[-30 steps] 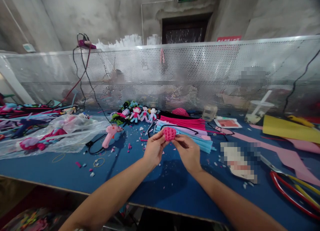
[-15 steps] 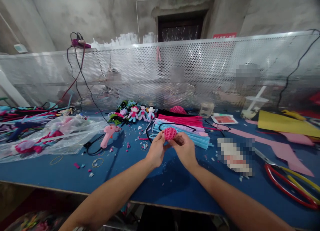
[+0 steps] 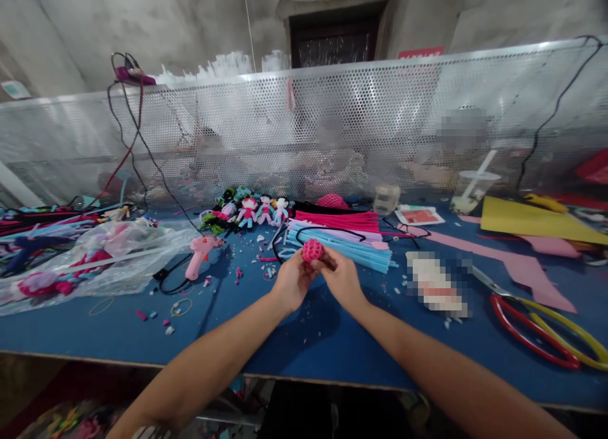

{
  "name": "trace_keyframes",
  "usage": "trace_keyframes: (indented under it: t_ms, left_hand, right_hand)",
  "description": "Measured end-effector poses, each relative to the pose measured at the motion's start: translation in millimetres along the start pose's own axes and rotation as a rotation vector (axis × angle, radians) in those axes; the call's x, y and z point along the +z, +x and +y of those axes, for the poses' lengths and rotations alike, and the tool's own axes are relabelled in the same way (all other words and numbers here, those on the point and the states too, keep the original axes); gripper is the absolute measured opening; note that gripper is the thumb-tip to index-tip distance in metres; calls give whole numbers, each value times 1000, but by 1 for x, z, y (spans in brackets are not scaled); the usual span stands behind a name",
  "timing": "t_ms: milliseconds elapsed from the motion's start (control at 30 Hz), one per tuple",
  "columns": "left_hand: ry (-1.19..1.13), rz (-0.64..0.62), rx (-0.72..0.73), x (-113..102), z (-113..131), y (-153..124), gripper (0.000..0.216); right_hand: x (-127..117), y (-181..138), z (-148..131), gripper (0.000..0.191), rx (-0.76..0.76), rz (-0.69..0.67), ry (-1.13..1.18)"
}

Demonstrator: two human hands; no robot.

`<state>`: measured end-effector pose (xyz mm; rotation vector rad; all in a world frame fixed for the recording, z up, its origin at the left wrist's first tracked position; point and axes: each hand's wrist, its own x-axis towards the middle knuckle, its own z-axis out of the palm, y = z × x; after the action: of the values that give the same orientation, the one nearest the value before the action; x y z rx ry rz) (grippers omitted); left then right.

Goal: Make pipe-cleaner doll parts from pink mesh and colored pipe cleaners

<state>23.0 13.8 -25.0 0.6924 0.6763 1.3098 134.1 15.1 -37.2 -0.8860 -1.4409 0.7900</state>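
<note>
Between my fingertips is a small bright-pink woven ball (image 3: pixel 312 251) with an open lattice surface, held above the table's front half. My left hand (image 3: pixel 289 282) pinches it from the left, and my right hand (image 3: pixel 341 279) is closed on its right side. Fingers hide the ball's underside. Just behind the hands lie light-blue pipe cleaners (image 3: pixel 365 256) and a bundle of hot-pink pipe cleaners (image 3: pixel 344 220). A black pipe cleaner (image 3: pixel 327 229) curves over the blue ones.
A pink glue gun (image 3: pixel 198 256) and plastic bag (image 3: pixel 142 261) lie left. Small pipe-cleaner dolls (image 3: pixel 263 209) sit behind. Red-and-yellow-handled scissors (image 3: pixel 536 325), pink sheet scraps (image 3: pixel 536 271) and a lidded cup (image 3: pixel 475 189) stand right. A perforated metal screen (image 3: pixel 266 128) borders the back.
The whole scene has shifted slightly left and up in view. The pink ball is turned a little between my fingers; both hands keep hold of it.
</note>
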Motion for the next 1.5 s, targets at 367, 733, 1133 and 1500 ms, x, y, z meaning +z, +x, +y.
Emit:
trace_keyframes:
  t_ms: [367, 733, 1133, 1500]
  left_hand:
    - [4, -180, 99, 11, 1, -16, 27]
    - [172, -26, 125, 0, -5, -6, 24]
    - [8, 132, 195, -10, 39, 15, 31]
    - [1, 242, 268, -17, 38, 20, 32]
  right_hand:
    - [-1, -2, -1, 19, -120, 78, -212]
    - [5, -13, -13, 18, -409, -52, -1181]
    - [-44, 68, 3, 29, -146, -211, -1182]
    - [-15, 83, 36, 20, -119, -271, -1202]
